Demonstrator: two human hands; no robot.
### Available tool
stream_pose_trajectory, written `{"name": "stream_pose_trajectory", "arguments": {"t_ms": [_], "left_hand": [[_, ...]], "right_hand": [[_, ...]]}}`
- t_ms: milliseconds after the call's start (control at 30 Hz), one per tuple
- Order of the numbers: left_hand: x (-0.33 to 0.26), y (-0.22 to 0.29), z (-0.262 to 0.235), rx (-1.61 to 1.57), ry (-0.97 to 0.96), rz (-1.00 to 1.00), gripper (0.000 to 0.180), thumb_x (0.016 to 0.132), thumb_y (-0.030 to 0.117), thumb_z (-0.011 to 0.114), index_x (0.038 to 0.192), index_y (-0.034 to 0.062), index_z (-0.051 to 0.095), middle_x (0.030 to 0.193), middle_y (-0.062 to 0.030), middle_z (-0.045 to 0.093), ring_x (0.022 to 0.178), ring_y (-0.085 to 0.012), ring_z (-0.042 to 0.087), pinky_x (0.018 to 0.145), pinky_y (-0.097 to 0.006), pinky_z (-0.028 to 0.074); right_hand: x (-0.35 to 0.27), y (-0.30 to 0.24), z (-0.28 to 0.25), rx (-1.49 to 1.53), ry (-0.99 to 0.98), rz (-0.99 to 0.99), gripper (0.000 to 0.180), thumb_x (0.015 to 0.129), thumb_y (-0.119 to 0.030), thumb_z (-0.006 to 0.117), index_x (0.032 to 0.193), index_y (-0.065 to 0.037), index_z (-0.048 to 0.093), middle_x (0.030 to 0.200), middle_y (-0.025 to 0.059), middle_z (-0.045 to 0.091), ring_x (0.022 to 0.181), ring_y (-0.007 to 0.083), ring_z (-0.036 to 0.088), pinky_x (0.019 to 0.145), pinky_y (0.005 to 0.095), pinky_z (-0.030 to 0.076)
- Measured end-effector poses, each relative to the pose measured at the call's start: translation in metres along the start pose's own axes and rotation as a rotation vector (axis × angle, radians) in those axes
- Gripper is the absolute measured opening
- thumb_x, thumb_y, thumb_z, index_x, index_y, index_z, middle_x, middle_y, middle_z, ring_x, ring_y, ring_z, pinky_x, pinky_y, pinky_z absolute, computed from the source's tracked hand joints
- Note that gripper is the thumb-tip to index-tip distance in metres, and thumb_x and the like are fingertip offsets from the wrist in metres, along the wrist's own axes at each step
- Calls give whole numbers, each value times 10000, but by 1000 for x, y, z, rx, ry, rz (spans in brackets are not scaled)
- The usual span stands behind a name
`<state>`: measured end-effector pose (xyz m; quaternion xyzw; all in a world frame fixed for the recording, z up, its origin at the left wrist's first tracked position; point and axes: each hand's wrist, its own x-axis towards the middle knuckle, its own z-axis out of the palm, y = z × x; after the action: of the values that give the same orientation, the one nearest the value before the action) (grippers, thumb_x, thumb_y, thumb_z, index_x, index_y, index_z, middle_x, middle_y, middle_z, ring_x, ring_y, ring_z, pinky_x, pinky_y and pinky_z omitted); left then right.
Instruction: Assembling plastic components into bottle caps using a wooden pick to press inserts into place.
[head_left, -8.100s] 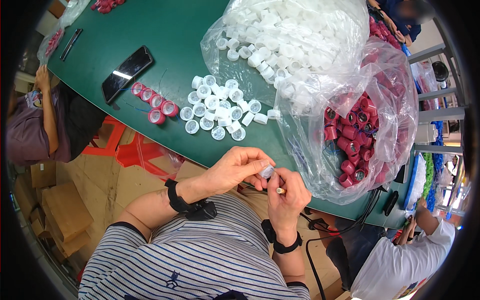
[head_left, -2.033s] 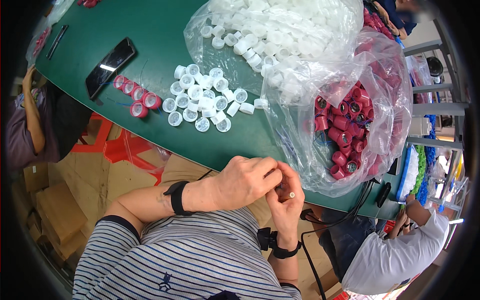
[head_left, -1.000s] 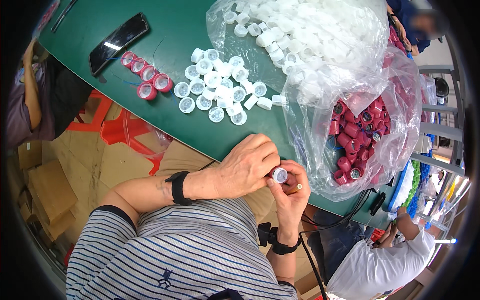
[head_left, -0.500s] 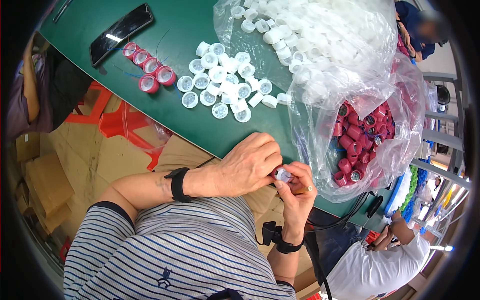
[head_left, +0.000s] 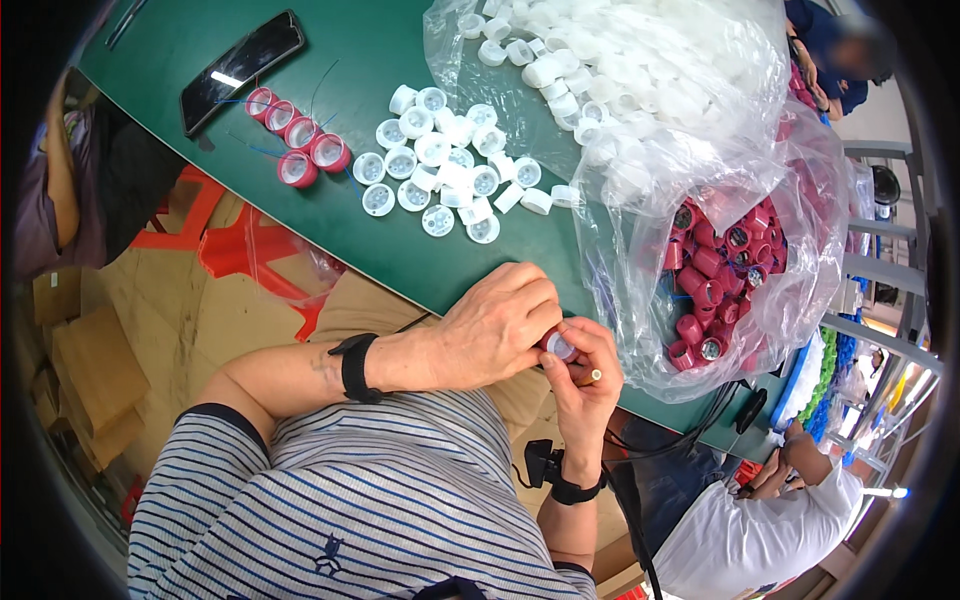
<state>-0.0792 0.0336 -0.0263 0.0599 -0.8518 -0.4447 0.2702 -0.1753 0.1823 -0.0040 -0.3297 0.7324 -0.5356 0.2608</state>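
Over the table edge nearest me, both hands meet on a small red cylindrical cup with a white cap piece (head_left: pixel 559 346) in its end. My left hand (head_left: pixel 498 328) pinches the cup from the left, its fingertips partly hidden behind the knuckles. My right hand (head_left: pixel 588 372) grips the other side between thumb and fingers. A thin tan stick-like tool (head_left: pixel 591 377) also pokes out of my right hand. Beyond my hands lies a loose group of white round caps (head_left: pixel 437 221). Several red cups with white insides (head_left: pixel 330 152) stand to the left, thin blue wires trailing from them.
A black phone (head_left: pixel 243 72) lies at the far left of the green table (head_left: pixel 400 270). Clear bags hold white caps (head_left: pixel 650 70) and red cups (head_left: pixel 710 265) on the right. Black cables (head_left: pixel 690 425) cross the near right edge. Co-workers sit nearby, one in a white shirt (head_left: pixel 755 535).
My right hand has shifted slightly left. The cup has turned a little, so more of its red rim shows around the white cap piece. My left hand has barely moved.
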Motion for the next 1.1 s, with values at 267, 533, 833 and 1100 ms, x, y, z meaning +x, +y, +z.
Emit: {"name": "stream_pose_trajectory", "arguments": {"t_ms": [267,533,833,1100], "left_hand": [[-2,10,-9,96,79,111,349,621,77,757,938,17,625,1019,-151,588,952,-324,598,810,-418,516],[3,8,-5,181,64,314,180,689,65,683,849,0,631,998,-160,599,865,-296,627,742,-406,533],[5,14,-4,433,-70,292,197,697,140,661,857,24,648,971,-131,637,915,-279,620,780,-390,512],[1,1,4,198,20,242,233,648,73,735,859,41,641,907,-84,647,836,-237,623,753,-373,504]], "right_hand": [[1,-4,3,-67,31,3,372,729,120,726,1063,-28,657,1066,75,625,723,81,533,558,202,444],[1,-1,1,7,20,26,382,743,129,699,1086,-30,646,1103,60,603,736,67,526,578,198,441],[-3,-23,-6,127,63,85,294,825,83,619,1115,34,622,1138,108,593,700,72,521,572,185,423],[-5,-50,-13,411,407,-254,364,1047,-312,448,1145,5,596,939,81,555,638,96,452,561,242,354]]}}
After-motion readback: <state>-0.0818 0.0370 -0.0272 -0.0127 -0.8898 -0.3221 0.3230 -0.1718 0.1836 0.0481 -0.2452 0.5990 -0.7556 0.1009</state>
